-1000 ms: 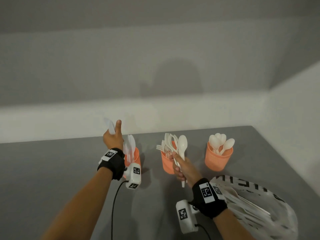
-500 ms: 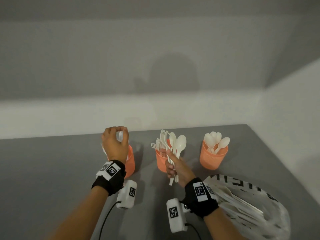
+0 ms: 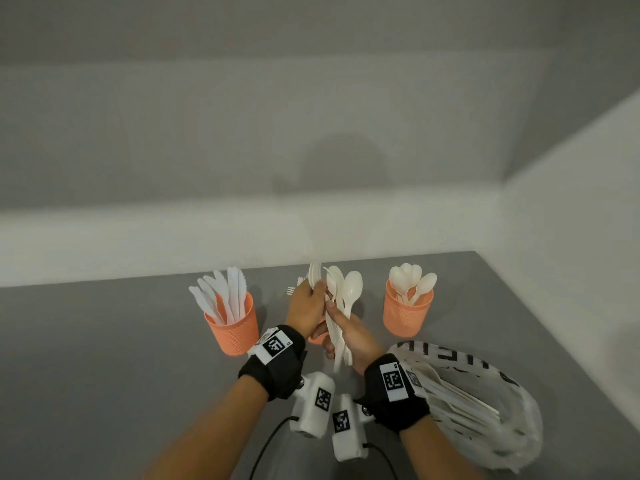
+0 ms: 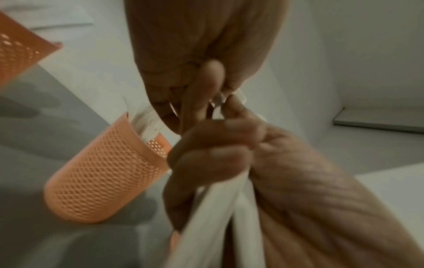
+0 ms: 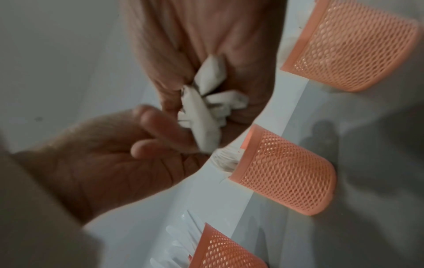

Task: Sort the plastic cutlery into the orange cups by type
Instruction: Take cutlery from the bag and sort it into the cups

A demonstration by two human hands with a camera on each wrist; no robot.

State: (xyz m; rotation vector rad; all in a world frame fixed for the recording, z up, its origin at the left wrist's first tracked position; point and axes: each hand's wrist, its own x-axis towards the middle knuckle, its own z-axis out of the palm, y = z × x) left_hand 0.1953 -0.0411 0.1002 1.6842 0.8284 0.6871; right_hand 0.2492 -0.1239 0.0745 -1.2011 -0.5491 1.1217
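The bundle of mixed cutlery (image 3: pixel 341 306) stands upright in the right hand (image 3: pixel 353 337), fingers wrapped round the handles, above the middle cup (image 3: pixel 317 338). The left hand (image 3: pixel 306 306) pinches a fork (image 3: pixel 314 277) out of it. Next, I judge, that fork drops into the middle cup, mostly hidden behind both hands. Knives (image 3: pixel 221 294) fill the left cup (image 3: pixel 232 332), spoons (image 3: pixel 410 280) the right cup (image 3: pixel 408 315) on the counter (image 3: pixel 104 358)

Black block letters run along the upper rim of the white plastic bag (image 3: pixel 485 403) lying toward the tabletop's near right corner; they sit upside down and creased in the head view, and no whole word can be made out. The black wristbands (image 3: pixel 398 393) and the white wrist cameras (image 3: pixel 317 403) carry square black-and-white coded markers, without readable words.
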